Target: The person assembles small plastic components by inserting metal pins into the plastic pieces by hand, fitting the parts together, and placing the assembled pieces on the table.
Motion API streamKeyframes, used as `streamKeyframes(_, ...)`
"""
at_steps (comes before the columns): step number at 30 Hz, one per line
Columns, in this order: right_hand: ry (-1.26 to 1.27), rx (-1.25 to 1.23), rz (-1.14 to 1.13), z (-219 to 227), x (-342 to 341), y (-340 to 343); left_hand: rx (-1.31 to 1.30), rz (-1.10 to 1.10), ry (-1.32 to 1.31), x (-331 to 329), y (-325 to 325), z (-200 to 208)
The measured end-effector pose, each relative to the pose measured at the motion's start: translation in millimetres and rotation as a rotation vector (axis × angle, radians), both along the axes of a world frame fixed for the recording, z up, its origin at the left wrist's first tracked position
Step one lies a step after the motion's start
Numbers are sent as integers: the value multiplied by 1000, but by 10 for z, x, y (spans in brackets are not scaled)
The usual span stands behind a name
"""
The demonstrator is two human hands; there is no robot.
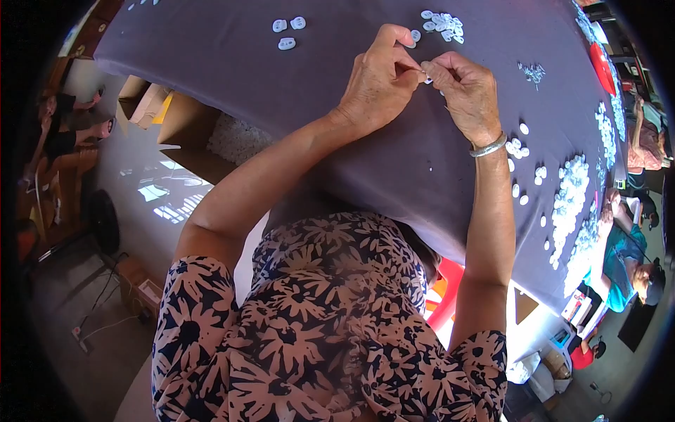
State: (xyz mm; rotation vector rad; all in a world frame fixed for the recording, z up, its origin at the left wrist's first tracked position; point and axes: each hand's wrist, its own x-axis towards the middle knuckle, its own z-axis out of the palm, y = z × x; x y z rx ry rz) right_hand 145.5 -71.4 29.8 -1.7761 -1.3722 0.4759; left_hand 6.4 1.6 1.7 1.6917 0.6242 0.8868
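Over the dark cloth-covered table, my left hand (380, 84) and my right hand (470, 97) meet fingertip to fingertip. Both are closed in a pinch. A small white piece with a dark spot (428, 80) shows at the right fingertips, mostly covered by them. Whatever the left fingertips grip is too small to name. Just beyond my hands lies a heap of white oval plastic pieces (444, 25), with a couple more beside the left fingers. Three similar white pieces (286, 43) sit apart, farther left. A bracelet (489, 146) circles my right wrist.
Small metal-looking bits (532, 73) are scattered right of my hands. Loose white pieces (517, 149) and a long pile of them (569, 200) run along the right side. An open cardboard box (188, 133) with white contents stands below the left table edge. Other people (626, 260) are at right.
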Motion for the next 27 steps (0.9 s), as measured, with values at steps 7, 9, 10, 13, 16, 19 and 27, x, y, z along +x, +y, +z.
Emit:
streamKeyframes(7,116,42,-34,-67,-13,-21,-4,-9,-8,25,46,-33)
streamKeyframes(9,93,40,-20,-38,-16,-22,-46,-31,-38,30,61,-71)
streamKeyframes(10,89,46,-18,-28,-15,-22,-40,-30,-41,28,66,-72)
streamKeyframes(13,137,14,-41,-4,-7,-22,-104,-42,-61,23,81,-71)
streamKeyframes(16,171,13,-39,9,6,-17,-118,-51,-61,28,91,-57)
streamKeyframes(19,172,-5,-39,20,4,4,-116,-63,-70,26,93,-49)
streamKeyframes(27,238,-8,-93,143,-52,-3,-102,-87,-140,23,109,-59)
